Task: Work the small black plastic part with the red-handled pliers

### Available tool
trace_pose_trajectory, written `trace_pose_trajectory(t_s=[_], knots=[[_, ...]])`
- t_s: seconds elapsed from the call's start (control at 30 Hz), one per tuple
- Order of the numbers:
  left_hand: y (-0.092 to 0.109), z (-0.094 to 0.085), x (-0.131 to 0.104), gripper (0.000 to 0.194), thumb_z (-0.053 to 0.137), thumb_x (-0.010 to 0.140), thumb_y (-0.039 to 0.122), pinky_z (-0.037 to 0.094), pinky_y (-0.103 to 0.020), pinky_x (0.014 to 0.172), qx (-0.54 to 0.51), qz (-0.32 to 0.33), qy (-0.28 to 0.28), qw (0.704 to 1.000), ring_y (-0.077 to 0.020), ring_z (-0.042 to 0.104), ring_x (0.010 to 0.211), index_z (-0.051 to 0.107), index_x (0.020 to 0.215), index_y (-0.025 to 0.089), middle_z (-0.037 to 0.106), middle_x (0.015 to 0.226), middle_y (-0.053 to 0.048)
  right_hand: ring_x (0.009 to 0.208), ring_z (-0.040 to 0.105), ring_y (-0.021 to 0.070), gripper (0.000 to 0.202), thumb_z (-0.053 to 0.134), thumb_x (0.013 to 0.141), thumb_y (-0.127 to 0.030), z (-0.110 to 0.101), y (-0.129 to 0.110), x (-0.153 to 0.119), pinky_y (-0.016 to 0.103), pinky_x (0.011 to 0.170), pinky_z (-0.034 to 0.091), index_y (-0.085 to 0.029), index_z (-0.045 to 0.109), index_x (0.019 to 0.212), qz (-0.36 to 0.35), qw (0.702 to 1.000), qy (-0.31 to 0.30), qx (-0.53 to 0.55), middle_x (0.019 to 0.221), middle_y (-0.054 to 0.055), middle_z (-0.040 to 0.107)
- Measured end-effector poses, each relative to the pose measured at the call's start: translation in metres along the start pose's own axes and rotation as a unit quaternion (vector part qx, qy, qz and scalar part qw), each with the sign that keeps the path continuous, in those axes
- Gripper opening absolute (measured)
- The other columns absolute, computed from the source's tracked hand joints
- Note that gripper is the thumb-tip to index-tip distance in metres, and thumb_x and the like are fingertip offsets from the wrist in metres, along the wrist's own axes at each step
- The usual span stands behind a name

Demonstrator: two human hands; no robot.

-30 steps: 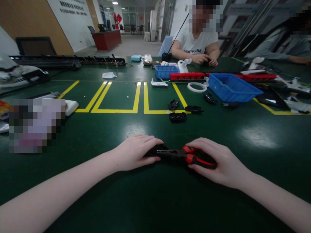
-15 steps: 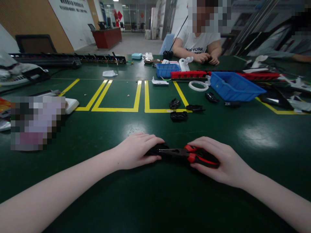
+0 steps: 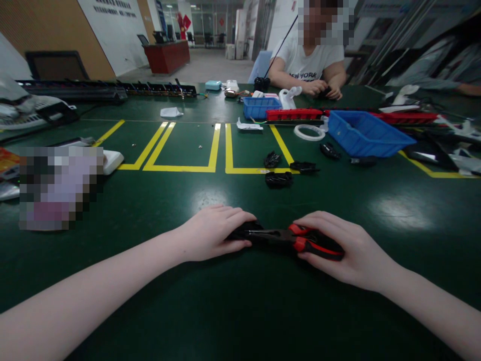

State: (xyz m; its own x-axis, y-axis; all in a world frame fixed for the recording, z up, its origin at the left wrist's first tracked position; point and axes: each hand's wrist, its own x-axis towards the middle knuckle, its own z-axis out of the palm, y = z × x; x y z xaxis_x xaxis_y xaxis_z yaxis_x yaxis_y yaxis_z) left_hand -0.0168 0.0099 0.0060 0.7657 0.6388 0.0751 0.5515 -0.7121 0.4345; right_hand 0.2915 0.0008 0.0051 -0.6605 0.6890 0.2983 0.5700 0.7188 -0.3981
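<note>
My left hand (image 3: 220, 231) is closed around a black plastic part (image 3: 246, 228), most of it hidden under the fingers. Long-nose pliers (image 3: 317, 245) with red and black handles lie in the grip of my right hand (image 3: 343, 248). Their dark jaws point left and reach the black part beside my left fingertips. Whether the jaws pinch the part, I cannot tell. Beyond my hands, several similar black parts (image 3: 278, 179) are scattered on the green table (image 3: 240, 311).
A blue bin (image 3: 368, 135) and a smaller blue bin (image 3: 261, 107) stand farther back, near a white ring (image 3: 309, 132) and red strips (image 3: 293, 115). Yellow tape (image 3: 180, 169) marks the table. Across it sits a person (image 3: 308, 67) handling something dark. At left lies a white object (image 3: 112, 162).
The whole view has shifted slightly, so everything sits a little to the right. My hands, the pliers and the black part keep nearly the same positions relative to each other.
</note>
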Motion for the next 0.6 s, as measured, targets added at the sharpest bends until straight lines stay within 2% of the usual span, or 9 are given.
trace_pose_trajectory(t_s=[0.2,0.6], knots=[[0.0007,-0.0003,0.0001,0.037,0.061,0.097,0.034,0.052,-0.037,0.089,0.007,0.003,-0.001,1.000,-0.0222,0.067,0.106,0.049,0.130,0.021,0.068,0.121,-0.006,0.094,0.068,0.0220,0.035,0.063,0.089,-0.037,0.0022,-0.0040,0.0002,0.035,0.079,0.058,-0.024,0.058,0.121,0.000,1.000,0.007,-0.010,0.110,0.009,0.068],[0.0015,0.0002,0.0005,0.037,0.058,0.099,0.036,0.052,-0.036,0.089,0.019,0.007,0.000,1.000,-0.0227,0.067,0.106,0.049,0.131,0.020,0.068,0.122,-0.006,0.093,0.068,0.0212,0.037,0.061,0.089,-0.037,0.0047,-0.0038,0.0023,0.034,0.076,0.059,-0.023,0.056,0.123,-0.032,0.999,0.012,-0.039,0.110,0.009,0.067]])
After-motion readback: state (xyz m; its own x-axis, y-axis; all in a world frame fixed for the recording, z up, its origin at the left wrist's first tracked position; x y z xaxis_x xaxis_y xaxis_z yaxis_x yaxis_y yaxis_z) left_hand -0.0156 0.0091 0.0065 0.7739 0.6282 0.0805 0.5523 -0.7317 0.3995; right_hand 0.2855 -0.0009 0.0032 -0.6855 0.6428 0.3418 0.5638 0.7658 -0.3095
